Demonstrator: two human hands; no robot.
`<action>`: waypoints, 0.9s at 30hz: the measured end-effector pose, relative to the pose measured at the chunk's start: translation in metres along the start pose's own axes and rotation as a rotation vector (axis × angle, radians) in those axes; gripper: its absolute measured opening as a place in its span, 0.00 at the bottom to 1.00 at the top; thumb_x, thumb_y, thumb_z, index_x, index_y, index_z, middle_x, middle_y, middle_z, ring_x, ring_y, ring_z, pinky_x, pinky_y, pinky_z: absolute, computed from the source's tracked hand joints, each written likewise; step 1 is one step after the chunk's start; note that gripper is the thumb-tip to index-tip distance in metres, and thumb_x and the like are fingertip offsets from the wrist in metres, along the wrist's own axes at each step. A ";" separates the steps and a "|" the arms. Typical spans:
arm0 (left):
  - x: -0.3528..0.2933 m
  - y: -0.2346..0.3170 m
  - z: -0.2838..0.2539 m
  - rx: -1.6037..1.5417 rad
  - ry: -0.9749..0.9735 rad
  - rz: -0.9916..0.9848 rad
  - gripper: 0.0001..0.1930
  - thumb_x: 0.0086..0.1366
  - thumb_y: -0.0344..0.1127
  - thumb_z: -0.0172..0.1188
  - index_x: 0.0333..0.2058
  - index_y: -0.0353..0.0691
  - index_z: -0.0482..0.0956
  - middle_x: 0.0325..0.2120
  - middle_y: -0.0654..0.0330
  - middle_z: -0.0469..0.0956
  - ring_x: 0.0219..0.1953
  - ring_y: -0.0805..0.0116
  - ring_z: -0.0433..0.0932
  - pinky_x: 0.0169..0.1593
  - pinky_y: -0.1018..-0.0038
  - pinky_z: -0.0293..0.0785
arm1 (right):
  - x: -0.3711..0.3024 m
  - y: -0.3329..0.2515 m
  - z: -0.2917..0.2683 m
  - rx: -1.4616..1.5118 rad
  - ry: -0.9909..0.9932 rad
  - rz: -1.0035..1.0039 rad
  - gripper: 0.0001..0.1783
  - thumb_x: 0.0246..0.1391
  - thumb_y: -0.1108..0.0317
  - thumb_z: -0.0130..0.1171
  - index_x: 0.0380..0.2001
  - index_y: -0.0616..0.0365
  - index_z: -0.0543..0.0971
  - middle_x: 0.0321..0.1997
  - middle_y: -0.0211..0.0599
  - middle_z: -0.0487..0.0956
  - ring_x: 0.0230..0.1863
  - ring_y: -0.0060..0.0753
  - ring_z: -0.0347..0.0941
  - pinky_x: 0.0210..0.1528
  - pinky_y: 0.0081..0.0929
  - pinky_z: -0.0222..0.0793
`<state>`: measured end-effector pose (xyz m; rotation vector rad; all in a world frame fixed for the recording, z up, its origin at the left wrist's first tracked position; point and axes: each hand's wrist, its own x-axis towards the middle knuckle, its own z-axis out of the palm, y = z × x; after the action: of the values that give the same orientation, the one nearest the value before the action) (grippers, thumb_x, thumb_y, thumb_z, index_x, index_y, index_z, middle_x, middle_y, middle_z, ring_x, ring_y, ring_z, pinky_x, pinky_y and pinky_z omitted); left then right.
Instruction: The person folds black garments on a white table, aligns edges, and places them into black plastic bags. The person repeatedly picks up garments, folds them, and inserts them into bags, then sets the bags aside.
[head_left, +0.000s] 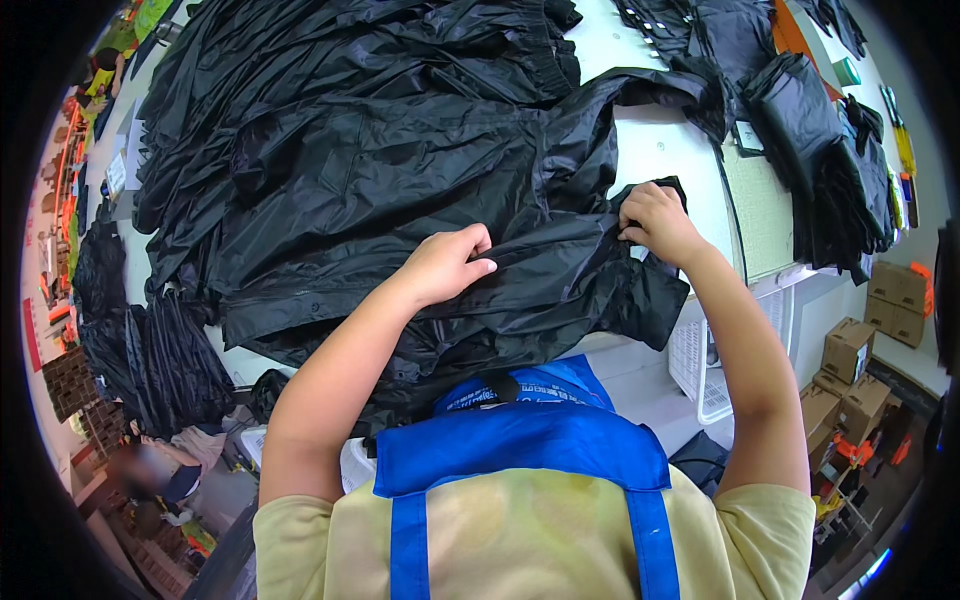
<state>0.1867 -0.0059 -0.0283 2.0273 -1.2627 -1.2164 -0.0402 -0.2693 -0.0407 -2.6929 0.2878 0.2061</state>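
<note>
Working from the middle of your view, you have a black garment (565,262) spread at the centre, reaching up toward 11 o'clock and out toward 3. Your left hand (445,262) is just inside 11 o'clock, fingers curled, with thumb and forefinger nearly together on a fold of the cloth. Your right hand (655,220), at 2 o'clock, is bunched tighter, fingertips and thumb drawn in on the same garment near its right end; a ridge of fabric runs between your hands.

Mind the edges: the garment covers the near edge of the white surface (662,150) and sags toward your blue apron (520,445) at 6 o'clock. Its right end juts past that edge at 3 o'clock, just beside a white basket (687,350) set lower down.

For moving room, the surface shows bare between 1 and 2 o'clock, inside the bend of a black sleeve (655,85), and a pale green mat (765,215) lies beyond your right hand. Folded black garments (800,120) overhang the mat's far side at 2 o'clock. A heaped black pile (350,55) crowds 11 o'clock, and more black cloth (175,350) hangs down at 9, leaving only a thin white strip beside it.
</note>
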 end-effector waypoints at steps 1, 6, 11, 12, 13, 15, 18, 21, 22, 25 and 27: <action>0.000 0.000 0.001 0.008 -0.002 0.014 0.14 0.54 0.35 0.65 0.32 0.37 0.69 0.24 0.53 0.75 0.28 0.56 0.75 0.33 0.67 0.69 | 0.002 0.000 0.001 -0.005 -0.016 0.011 0.08 0.41 0.64 0.65 0.26 0.49 0.76 0.35 0.27 0.75 0.49 0.35 0.67 0.53 0.37 0.57; 0.001 0.007 0.005 0.163 -0.020 0.002 0.14 0.54 0.34 0.65 0.30 0.38 0.67 0.24 0.54 0.75 0.28 0.54 0.75 0.32 0.66 0.69 | 0.007 0.001 0.000 -0.001 -0.073 0.057 0.08 0.40 0.66 0.65 0.25 0.50 0.76 0.37 0.26 0.75 0.49 0.35 0.67 0.53 0.37 0.57; -0.006 0.002 0.013 0.278 0.000 0.076 0.14 0.54 0.34 0.65 0.30 0.40 0.66 0.25 0.54 0.76 0.32 0.52 0.76 0.38 0.62 0.69 | -0.017 -0.001 -0.022 0.186 0.039 -0.036 0.08 0.42 0.68 0.64 0.26 0.53 0.75 0.48 0.28 0.76 0.56 0.36 0.66 0.59 0.38 0.55; -0.005 0.008 0.010 0.273 -0.035 0.025 0.13 0.55 0.33 0.64 0.33 0.40 0.68 0.28 0.54 0.77 0.36 0.53 0.76 0.43 0.59 0.68 | -0.025 -0.001 -0.028 0.162 0.037 -0.041 0.08 0.43 0.67 0.64 0.26 0.53 0.75 0.49 0.28 0.76 0.56 0.37 0.66 0.59 0.38 0.56; -0.007 0.005 0.013 0.279 0.004 0.060 0.13 0.55 0.33 0.63 0.34 0.40 0.68 0.29 0.55 0.77 0.37 0.53 0.76 0.44 0.59 0.67 | -0.031 -0.002 -0.030 0.137 0.034 -0.047 0.08 0.43 0.67 0.64 0.27 0.53 0.75 0.50 0.28 0.76 0.57 0.37 0.65 0.58 0.38 0.56; -0.011 -0.001 0.020 0.293 0.086 0.133 0.13 0.55 0.32 0.63 0.36 0.40 0.69 0.31 0.55 0.78 0.39 0.53 0.76 0.46 0.58 0.67 | -0.035 -0.007 -0.031 0.097 0.050 -0.081 0.08 0.44 0.67 0.64 0.28 0.53 0.75 0.51 0.29 0.75 0.57 0.37 0.65 0.58 0.38 0.57; -0.017 0.002 0.021 0.379 0.098 0.172 0.15 0.56 0.30 0.61 0.41 0.37 0.69 0.35 0.52 0.77 0.44 0.51 0.74 0.47 0.60 0.66 | -0.033 -0.009 -0.032 0.071 0.045 -0.107 0.10 0.43 0.67 0.64 0.27 0.53 0.73 0.51 0.31 0.75 0.57 0.39 0.65 0.58 0.38 0.56; -0.021 0.000 0.019 0.399 0.149 0.192 0.16 0.56 0.30 0.60 0.42 0.36 0.69 0.37 0.50 0.76 0.45 0.50 0.73 0.48 0.59 0.65 | -0.031 -0.012 -0.036 0.047 0.033 -0.116 0.10 0.42 0.67 0.64 0.26 0.53 0.73 0.49 0.32 0.75 0.57 0.39 0.66 0.58 0.38 0.57; -0.022 0.001 0.019 0.399 0.161 0.191 0.16 0.56 0.30 0.60 0.43 0.36 0.69 0.38 0.49 0.76 0.45 0.49 0.73 0.48 0.59 0.65 | -0.032 -0.013 -0.037 0.037 0.042 -0.120 0.10 0.41 0.67 0.65 0.27 0.53 0.74 0.49 0.32 0.75 0.56 0.38 0.66 0.58 0.38 0.57; -0.020 0.018 0.008 0.450 0.041 0.066 0.19 0.54 0.31 0.63 0.44 0.37 0.69 0.38 0.50 0.76 0.46 0.49 0.72 0.49 0.59 0.64 | -0.041 -0.024 -0.034 0.013 0.192 -0.159 0.09 0.40 0.68 0.65 0.26 0.53 0.75 0.45 0.32 0.76 0.53 0.37 0.68 0.56 0.37 0.59; -0.011 0.043 -0.004 0.405 0.094 0.119 0.26 0.49 0.37 0.67 0.46 0.39 0.68 0.44 0.52 0.72 0.49 0.51 0.69 0.52 0.60 0.64 | -0.052 -0.029 -0.029 0.022 0.286 -0.164 0.09 0.40 0.70 0.65 0.26 0.54 0.75 0.41 0.32 0.76 0.50 0.36 0.69 0.54 0.37 0.60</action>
<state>0.1676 -0.0168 0.0106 2.2131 -1.6624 -0.8506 -0.0812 -0.2471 0.0064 -2.7044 0.1504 -0.2306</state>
